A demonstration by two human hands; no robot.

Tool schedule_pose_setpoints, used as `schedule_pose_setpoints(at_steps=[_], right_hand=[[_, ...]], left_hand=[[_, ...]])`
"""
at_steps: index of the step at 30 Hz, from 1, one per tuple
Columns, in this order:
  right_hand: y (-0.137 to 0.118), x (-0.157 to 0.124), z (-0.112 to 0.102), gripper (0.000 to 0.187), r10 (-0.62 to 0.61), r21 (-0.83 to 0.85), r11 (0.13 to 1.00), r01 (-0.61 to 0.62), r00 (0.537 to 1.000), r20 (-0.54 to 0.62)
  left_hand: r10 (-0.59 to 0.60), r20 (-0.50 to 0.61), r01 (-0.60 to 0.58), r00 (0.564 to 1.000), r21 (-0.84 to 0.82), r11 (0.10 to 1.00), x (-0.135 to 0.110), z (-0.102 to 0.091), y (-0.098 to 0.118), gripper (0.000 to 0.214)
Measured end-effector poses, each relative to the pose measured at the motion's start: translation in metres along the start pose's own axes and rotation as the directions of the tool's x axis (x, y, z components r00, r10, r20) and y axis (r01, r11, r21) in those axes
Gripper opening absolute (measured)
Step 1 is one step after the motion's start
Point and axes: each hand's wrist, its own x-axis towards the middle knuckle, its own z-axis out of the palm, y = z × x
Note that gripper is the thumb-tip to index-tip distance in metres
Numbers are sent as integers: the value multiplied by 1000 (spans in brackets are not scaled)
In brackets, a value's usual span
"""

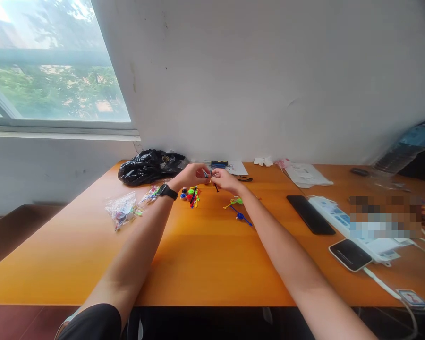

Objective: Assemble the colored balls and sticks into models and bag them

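Both my hands meet above the far middle of an orange table. My left hand, with a black watch on its wrist, and my right hand pinch a small dark stick-like toy piece between their fingertips. Just below the hands lies a heap of small colourful plastic pieces. A green piece and a blue stick piece lie right of the heap. A clear bag of colourful pieces rests to the left.
A black plastic bag sits at the back by the wall. On the right lie a black phone, a white power strip, a second phone on a white cable, and papers. A window is at the upper left.
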Motion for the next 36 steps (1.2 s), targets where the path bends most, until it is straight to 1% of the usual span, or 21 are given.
schedule_pose_setpoints(at_steps=[3,5,8,10,11,13,16,18,20,21,23,26,28,30,33,35,36], right_hand=[[12,3,0,12,103,-183,979,-91,993,58],[20,5,0,16,144,-264,956,-128,988,45],[27,6,-1,32,176,-389,906,-166,984,-9],[28,4,-4,45,186,-456,871,-182,982,-36],[26,2,-8,48,190,-485,855,-185,981,-40],[21,-2,-18,45,200,-538,822,-183,979,-28],[8,-10,-40,28,241,-603,781,-163,969,50],[-1,-15,-55,21,294,-628,765,-143,945,144],[-8,-19,-65,26,353,-654,747,-119,905,238],[-10,-21,-68,30,374,-671,733,-108,889,265],[-11,-23,-70,34,397,-711,698,-89,874,281],[-8,-23,-68,23,419,-743,665,-78,862,285],[-6,-22,-67,18,418,-730,679,-76,857,300],[-6,-23,-69,15,375,-685,725,-67,873,312],[-10,-24,-73,14,217,-539,842,-21,928,304],[-15,-25,-72,14,83,-406,913,26,966,247],[-17,-24,-70,13,23,-340,939,46,980,196]], left_hand=[[-66,42,63,997,77,995,-1,5,-13,24],[-86,65,80,994,95,992,-1,14,-18,24],[-71,87,58,994,143,988,-1,29,-21,24],[-58,93,37,994,215,976,0,34,-23,25],[-58,95,31,994,256,966,0,35,-25,24],[-62,96,28,993,324,946,0,34,-28,22],[-70,79,36,994,371,928,0,29,-32,20],[-74,77,40,994,376,926,-1,27,-34,20],[-73,76,39,994,377,925,-2,25,-34,20],[-71,74,38,995,376,926,-2,24,-33,21],[-63,70,33,996,372,928,-2,20,-32,23],[-56,61,31,997,358,933,-1,11,-27,26],[-56,37,40,998,338,940,0,3,-22,22],[-38,-4,37,999,307,951,1,-5,-16,19],[14,-59,2,998,266,964,2,-12,-3,17],[56,-87,-34,995,236,971,3,-14,9,18],[83,-108,-59,991,216,975,3,-14,15,19]])
